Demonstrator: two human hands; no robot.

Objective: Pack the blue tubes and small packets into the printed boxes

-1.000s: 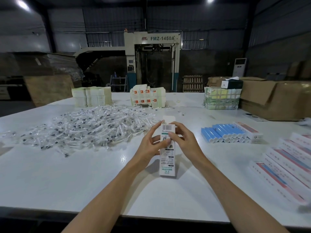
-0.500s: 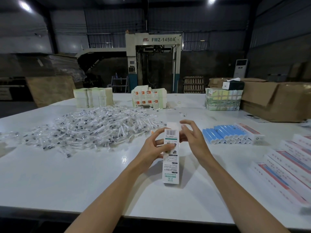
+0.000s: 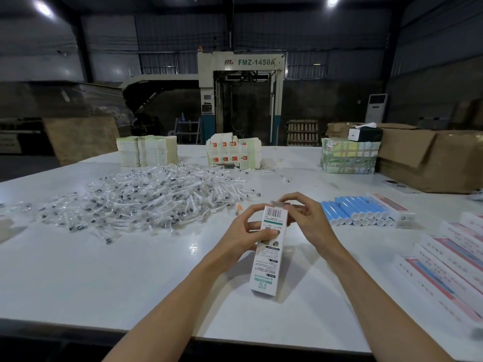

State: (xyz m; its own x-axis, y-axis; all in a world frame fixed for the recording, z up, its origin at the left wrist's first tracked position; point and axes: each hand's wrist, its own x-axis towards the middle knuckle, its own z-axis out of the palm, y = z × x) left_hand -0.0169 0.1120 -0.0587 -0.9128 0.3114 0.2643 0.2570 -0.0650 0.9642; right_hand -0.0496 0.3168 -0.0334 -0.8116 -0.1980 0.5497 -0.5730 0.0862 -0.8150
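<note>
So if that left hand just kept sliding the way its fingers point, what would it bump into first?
The left hand grips the printed box, fingers pointing right. Past the box, the right hand would probably come first; the blue tubes lie farther on. Depth is hard to judge.

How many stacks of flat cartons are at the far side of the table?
3: a pale stack far left, an orange-printed stack at centre, and a green-wrapped stack on the right beside the cardboard box. More may be hidden behind that.
</note>
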